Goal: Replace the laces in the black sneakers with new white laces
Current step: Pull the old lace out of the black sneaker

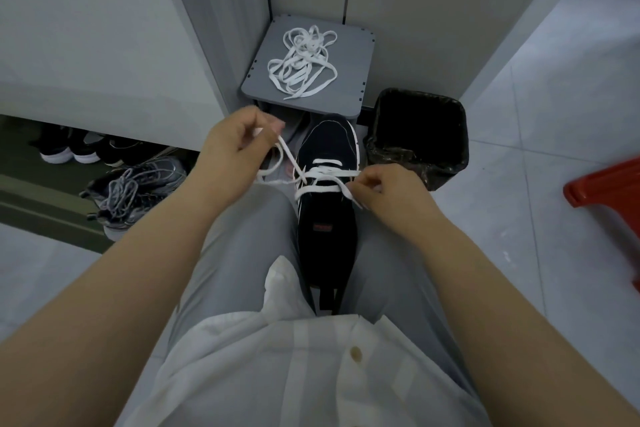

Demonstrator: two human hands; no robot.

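A black sneaker (327,218) lies between my knees, toe pointing away from me. A white lace (325,172) crosses its lower eyelets in a few rows. My left hand (239,134) pinches one lace end and holds it up and to the left of the shoe. My right hand (384,189) pinches the other lace end at the shoe's right side. A loose tangle of white laces (301,61) lies on a grey stool (349,80) just beyond the toe.
A black bin (419,139) with a liner stands right of the shoe. A red plastic stool (609,187) is at the far right. Grey sneakers (135,191) and several dark shoes (69,147) sit at the left under a cabinet.
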